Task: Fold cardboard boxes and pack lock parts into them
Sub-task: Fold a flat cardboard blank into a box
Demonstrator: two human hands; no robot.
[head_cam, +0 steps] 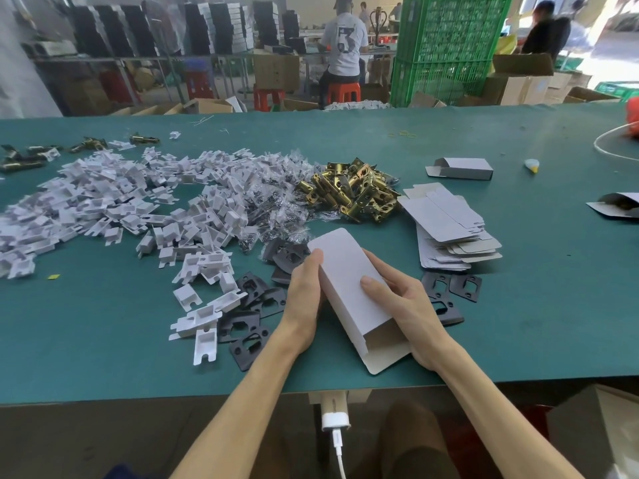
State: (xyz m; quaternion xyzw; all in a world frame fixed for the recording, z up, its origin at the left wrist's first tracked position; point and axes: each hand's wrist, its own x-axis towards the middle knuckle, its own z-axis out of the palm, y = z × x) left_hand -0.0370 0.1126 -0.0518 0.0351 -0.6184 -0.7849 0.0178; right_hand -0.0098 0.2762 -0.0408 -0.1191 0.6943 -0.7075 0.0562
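Green surface in a busy workshop, w/ the white cardboard box lying near its front edge, approx centre, folded into a tube & angled away to the left. Near end is open, flap sticking out toward the person; far-end flap also out. L hand holds the box's left side. R hand grips the right side, fingers curled round it w/ thumb flat on top, so both hands are closed on the box, not spread. Black strike plates lie scattered just beside the hands on both sides, some partly hidden under them. Stack of flat box blanks sits near, to the right. Beyond: heap of brass latches, clear screw bags, then a big spread of white plastic inserts across the left. One folded box lies further back right. Bkgd: green crates, person seated on a red stool.
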